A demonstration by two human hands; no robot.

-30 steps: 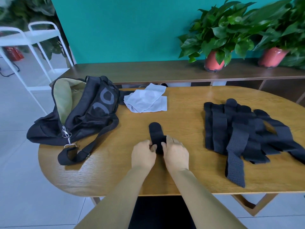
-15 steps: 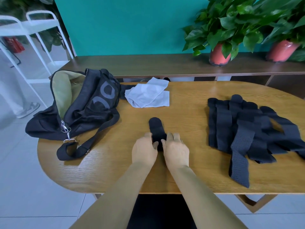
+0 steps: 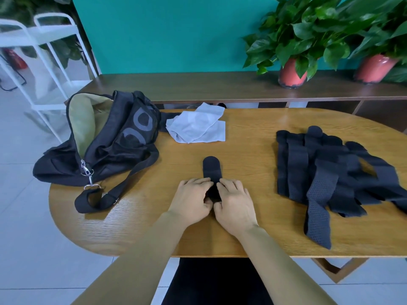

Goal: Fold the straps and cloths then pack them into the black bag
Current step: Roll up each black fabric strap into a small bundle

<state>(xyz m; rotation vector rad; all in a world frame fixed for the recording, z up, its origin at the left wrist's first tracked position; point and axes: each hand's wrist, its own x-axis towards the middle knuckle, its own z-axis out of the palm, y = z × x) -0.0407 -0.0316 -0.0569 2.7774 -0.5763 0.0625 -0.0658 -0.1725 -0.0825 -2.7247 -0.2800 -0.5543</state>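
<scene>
Fingers of the left hand and right hand are curling over and pinching the near end of a black strap, which is lying on the wooden table. Farther right, a strap pile is sprawling. At far left, the black bag is gaping open, with pale cloths lying just beside it.

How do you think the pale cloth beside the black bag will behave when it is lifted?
Probably floppy: the pale cloth lies in soft, creased layers, so it would likely drape and unfold. It looks thin, so probably light. Pushed across the wooden table, it may bunch rather than slide.
</scene>
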